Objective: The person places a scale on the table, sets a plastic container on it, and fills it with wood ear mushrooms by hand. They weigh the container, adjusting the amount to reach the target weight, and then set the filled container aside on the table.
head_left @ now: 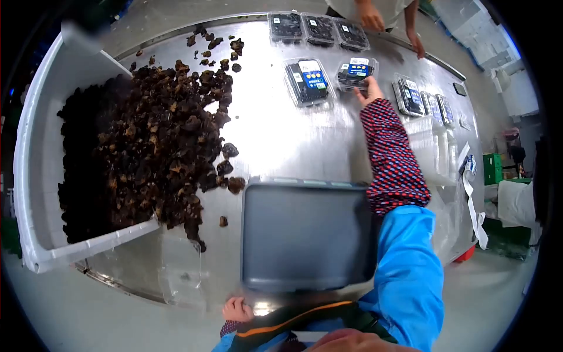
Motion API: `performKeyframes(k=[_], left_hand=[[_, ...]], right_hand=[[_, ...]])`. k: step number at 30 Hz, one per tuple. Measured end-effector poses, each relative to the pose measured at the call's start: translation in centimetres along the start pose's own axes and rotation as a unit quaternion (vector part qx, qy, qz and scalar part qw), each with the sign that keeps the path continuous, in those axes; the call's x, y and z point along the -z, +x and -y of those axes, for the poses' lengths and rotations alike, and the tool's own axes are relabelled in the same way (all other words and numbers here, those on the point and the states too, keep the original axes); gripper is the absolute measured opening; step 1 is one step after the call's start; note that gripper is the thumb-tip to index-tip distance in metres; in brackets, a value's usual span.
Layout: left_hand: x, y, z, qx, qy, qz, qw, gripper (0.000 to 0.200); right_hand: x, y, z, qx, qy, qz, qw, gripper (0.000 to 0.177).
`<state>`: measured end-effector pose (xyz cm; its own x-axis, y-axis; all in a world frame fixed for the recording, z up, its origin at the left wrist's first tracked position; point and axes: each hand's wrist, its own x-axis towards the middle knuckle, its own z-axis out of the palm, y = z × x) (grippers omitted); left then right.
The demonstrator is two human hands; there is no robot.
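Note:
My right hand [369,92] reaches across the metal table and grips the near edge of a clear plastic pack [356,72] with dark contents and a blue label. Just left of it lies a larger labelled pack [308,82]. My left hand [237,309] rests at the table's near edge, its fingers curled; whether it holds anything is hidden. Between my body and the packs sits a grey tray [309,234]. Dark, wrinkled fungus-like pieces [170,135] spill from a white tub [35,176] at the left.
Three closed packs [319,29] line the far edge, near another person's hands [370,16]. More labelled packs [409,95] are at the right, above stacked clear containers [428,146]. A white strip [471,199] hangs over the right edge. A clear bag [182,276] lies lower left.

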<state>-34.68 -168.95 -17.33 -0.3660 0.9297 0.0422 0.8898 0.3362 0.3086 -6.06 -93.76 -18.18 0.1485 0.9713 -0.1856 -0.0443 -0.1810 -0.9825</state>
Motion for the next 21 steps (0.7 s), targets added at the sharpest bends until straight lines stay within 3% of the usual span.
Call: performKeyframes(k=[1,2,4,7,10,12,14,15,16,18,21], left_hand=[[0.0,-0.1,0.1,-0.002,-0.005,-0.002,1.0,0.026],[0.0,-0.1,0.1,-0.004,-0.011,-0.003,1.0,0.026],[0.7,0.3,-0.3,-0.018,-0.017,-0.007,1.0,0.027],[0.8,0.1,-0.4,-0.029,-0.034,-0.012,0.999,0.027],[1.3,0.1,-0.8,-0.038,-0.045,-0.028,0.998,0.024],[1.7,0.2,-1.2,-0.034,-0.051,-0.047,0.997,0.022],[2.0,0.1,-1.4,-0.029,-0.052,-0.051,0.997,0.022],[1.8,-0.1,-1.1,-0.036,-0.054,-0.055,0.996,0.022],[1.6,-0.4,-0.9,-0.034,-0.058,-0.061,0.996,0.022],[1.8,-0.4,-1.1,-0.028,-0.072,-0.062,0.995,0.02],[1.6,-0.6,-0.8,-0.052,-0.09,-0.073,0.992,0.022]], right_hand=[[1.2,-1.8,1.6,0.005,-0.034,0.005,0.999,0.023],[0.7,-8.5,8.1,-0.156,0.108,-0.049,0.981,0.02],[5.7,-15.8,10.1,-0.125,0.104,0.094,0.982,0.015],[8.7,-30.1,14.0,-0.228,0.14,0.141,0.953,0.014],[9.0,-40.4,12.0,-0.307,0.157,0.138,0.928,0.014],[9.4,-44.3,9.4,-0.332,0.141,0.193,0.912,0.021],[9.3,-48.2,9.1,-0.253,0.036,0.11,0.96,0.034],[10.2,-49.7,9.1,-0.162,-0.067,0.057,0.983,0.046],[10.8,-51.3,9.7,-0.109,-0.104,-0.004,0.989,0.046],[13.5,-53.3,9.3,-0.075,-0.024,-0.105,0.991,0.038],[15.5,-55.2,9.8,-0.027,0.027,-0.164,0.986,0.023]])
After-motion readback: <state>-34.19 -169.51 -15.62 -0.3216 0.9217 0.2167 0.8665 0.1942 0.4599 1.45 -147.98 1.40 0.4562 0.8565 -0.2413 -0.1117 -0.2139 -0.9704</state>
